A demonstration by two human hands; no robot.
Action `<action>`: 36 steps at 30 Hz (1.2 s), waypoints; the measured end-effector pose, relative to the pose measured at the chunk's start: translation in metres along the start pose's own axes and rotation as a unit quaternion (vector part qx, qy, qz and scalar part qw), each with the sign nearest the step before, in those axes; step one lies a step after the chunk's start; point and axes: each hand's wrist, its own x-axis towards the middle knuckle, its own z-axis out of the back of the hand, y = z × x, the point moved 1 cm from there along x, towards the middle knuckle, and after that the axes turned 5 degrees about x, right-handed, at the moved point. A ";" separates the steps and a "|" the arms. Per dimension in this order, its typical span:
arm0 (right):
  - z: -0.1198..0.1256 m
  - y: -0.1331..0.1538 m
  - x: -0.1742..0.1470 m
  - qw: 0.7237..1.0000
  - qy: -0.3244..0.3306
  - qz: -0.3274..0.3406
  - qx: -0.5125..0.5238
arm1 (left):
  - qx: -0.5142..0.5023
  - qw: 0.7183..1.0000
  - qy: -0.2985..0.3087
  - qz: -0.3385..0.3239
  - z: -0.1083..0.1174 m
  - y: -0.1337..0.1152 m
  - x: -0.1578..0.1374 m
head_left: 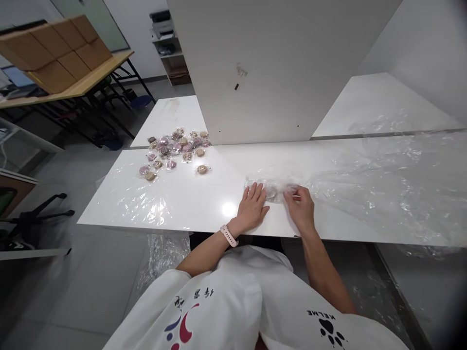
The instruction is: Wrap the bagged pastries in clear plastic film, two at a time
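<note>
My left hand (251,206) lies flat with fingers stretched out, pressing on the near-left edge of a clear plastic bag or film (270,181). Thumb and fingers of my right hand (302,209) pinch the same plastic a little further right. Between the hands, the plastic bunches around something greyish that I cannot make out. To the left, a loose heap of small, individually wrapped round sweets or biscuits (177,146), some pinkish and some tan, rests on the white table (219,184). One tan wrapped piece (202,169) sits apart from the heap, nearer my left hand.
A large sheet of clear plastic (383,184) spreads over the right side of the table. More plastic (164,253) hangs below the front edge. A white upright panel (262,73) stands behind. Cardboard boxes (58,53) sit on a wooden desk at the far left.
</note>
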 end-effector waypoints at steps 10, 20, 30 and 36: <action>-0.034 0.034 0.009 0.930 0.234 0.262 -0.106 | -0.133 0.990 -0.046 -0.008 0.014 0.019 -0.007; -0.020 -0.002 0.016 0.929 0.261 0.255 -0.062 | -0.121 0.990 -0.032 -0.067 0.022 0.053 0.012; -0.033 0.018 0.057 0.975 0.183 0.011 -0.124 | -0.212 0.959 -0.004 0.187 0.034 0.064 0.051; -0.050 0.021 0.058 0.921 0.247 0.248 -0.169 | -0.147 0.970 -0.033 0.189 0.029 0.065 0.056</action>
